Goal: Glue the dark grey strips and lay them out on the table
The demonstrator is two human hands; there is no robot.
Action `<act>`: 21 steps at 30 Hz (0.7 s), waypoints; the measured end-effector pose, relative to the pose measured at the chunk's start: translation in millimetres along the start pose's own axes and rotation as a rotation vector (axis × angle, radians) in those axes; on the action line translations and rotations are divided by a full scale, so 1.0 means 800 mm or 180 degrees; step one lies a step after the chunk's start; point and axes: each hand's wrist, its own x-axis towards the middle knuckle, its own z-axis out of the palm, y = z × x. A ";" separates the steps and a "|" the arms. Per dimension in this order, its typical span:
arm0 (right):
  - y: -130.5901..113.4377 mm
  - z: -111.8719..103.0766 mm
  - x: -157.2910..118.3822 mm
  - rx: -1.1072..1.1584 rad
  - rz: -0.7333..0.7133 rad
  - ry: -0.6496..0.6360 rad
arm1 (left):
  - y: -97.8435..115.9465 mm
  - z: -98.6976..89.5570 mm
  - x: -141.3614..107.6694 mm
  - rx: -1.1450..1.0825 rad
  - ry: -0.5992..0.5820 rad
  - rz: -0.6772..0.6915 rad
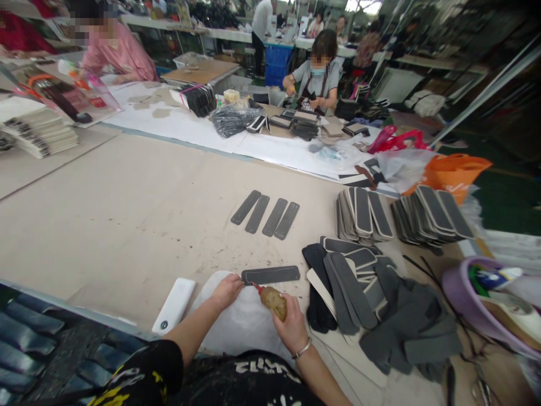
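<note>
A long dark grey strip (270,274) with rounded corners lies on the table before me, a thin pale line running along it. My left hand (228,291) has its fingers closed at the strip's left end. In my right hand (291,327) is a brownish glue bottle (274,302), tilted so that its red nozzle meets the strip near that same end. Beneath my hands spreads a white sheet (222,332). Farther up the table, several shorter dark strips (245,207) lie in pairs.
Right of my hands are a heap of grey and black pieces (346,293), stacks of pale-edged strips (362,211), and a purple basin (459,282). A white phone-like device (174,306) lies at left. Across the table, a masked person (315,76) handles dark pieces.
</note>
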 end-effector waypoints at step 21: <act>0.083 -0.081 -0.023 -0.0876 0.0592 0.0558 | 0.013 -0.008 0.007 0.0384 -0.0228 0.0189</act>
